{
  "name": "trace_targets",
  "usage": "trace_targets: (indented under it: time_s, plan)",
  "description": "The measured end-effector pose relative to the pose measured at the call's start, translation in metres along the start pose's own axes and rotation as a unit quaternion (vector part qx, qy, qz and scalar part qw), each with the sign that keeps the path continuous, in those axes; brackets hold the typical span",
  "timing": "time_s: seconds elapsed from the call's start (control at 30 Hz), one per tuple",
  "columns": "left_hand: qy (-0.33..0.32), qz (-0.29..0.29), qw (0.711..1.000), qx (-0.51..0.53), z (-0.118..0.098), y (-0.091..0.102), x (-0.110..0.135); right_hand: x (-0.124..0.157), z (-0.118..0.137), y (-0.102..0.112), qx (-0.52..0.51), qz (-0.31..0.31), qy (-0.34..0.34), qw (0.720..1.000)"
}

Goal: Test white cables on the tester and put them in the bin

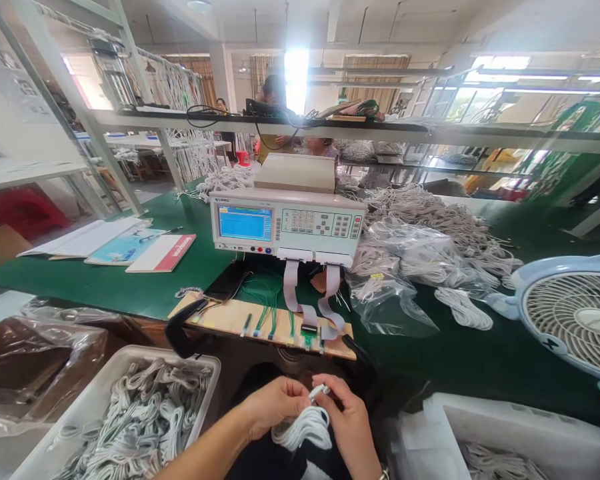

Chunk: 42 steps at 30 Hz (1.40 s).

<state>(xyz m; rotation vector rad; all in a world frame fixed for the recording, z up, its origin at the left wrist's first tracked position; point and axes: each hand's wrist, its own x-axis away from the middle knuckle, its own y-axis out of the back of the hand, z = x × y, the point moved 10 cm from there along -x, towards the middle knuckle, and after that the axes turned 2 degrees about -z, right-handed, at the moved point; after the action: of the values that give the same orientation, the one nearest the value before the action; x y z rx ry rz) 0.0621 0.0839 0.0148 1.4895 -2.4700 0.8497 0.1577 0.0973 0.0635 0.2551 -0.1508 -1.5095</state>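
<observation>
At the near side of the green bench (125, 290), left hand (274, 408) and right hand (349, 417) both pinch the white cable bundle's (304, 430) upper end; its loops lie crosswise between them.

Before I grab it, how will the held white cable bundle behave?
The white cable bundle is likely floppy: thin strands bend into loops. Probably light; the left hand and right hand merely pinch it. Its uneven shape shouldn't roll much.
</observation>
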Motion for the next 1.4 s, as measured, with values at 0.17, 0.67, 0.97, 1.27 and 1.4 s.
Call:
trace_targets:
  time_s: [0.17,0.67,0.97,1.27,1.4]
  plan:
    - [-0.03,-0.077,0.997,-0.014,0.004,0.013,-0.01,0.001,-0.003,0.011,0.057,-0.049,0.006,0.997]
    - [-0.072,-0.169,0.982,0.049,0.011,0.018,-0.016,-0.002,-0.043,-0.021,-0.162,0.08,-0.135,0.974]
    - [-0.114,-0.191,0.959,0.177,-0.006,0.017,-0.019,-0.017,-0.05,0.007,-0.18,-0.036,-0.17,0.968]
    - [-0.156,-0.136,0.975,0.08,-0.012,0.03,-0.026,-0.03,-0.057,-0.008,-0.174,0.022,-0.188,0.966]
    - [-0.148,-0.117,0.98,0.056,-0.019,0.034,-0.018,-0.028,-0.064,-0.02,-0.267,0.02,-0.224,0.937]
